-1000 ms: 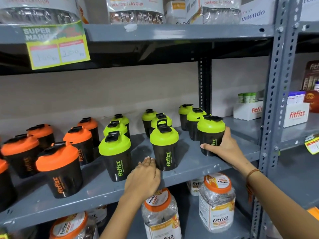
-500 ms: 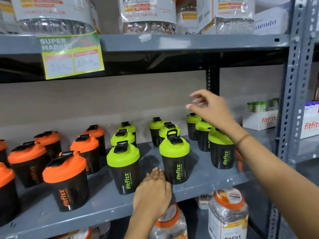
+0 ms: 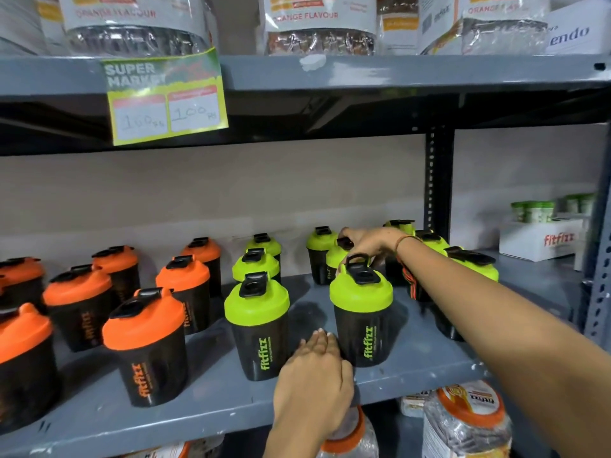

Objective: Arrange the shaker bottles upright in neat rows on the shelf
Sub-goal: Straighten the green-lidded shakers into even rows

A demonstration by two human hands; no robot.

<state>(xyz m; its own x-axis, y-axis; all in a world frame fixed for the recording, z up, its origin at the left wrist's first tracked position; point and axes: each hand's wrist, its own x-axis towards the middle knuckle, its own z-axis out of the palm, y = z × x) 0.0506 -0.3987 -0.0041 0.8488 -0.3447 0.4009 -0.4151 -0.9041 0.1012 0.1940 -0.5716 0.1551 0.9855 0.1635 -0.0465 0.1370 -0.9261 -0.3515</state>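
Black shaker bottles stand upright in rows on the grey shelf [image 3: 198, 411]: orange-lidded ones [image 3: 145, 328] on the left, green-lidded ones [image 3: 258, 309] in the middle and right. My right hand [image 3: 370, 241] reaches over the front green-lidded bottle [image 3: 362, 292] and curls its fingers on the lid of the green-lidded bottle behind it [image 3: 331, 261]. My right forearm hides part of the rightmost green-lidded column [image 3: 479, 266]. My left hand [image 3: 314, 381] lies flat on the shelf's front edge between the two front green-lidded bottles, holding nothing.
A shelf above carries orange-flavour jars and a hanging price tag [image 3: 165, 97]. A dark upright post [image 3: 436, 180] stands behind the bottles. At right is a white Fitfizz box [image 3: 542, 239] with small green tubs. Large jars [image 3: 466, 421] sit on the shelf below.
My right hand let go of the front right green-lidded bottle, rose, then came down leftward onto the lid of the middle green-lidded bottle. My left hand stayed on the shelf edge.
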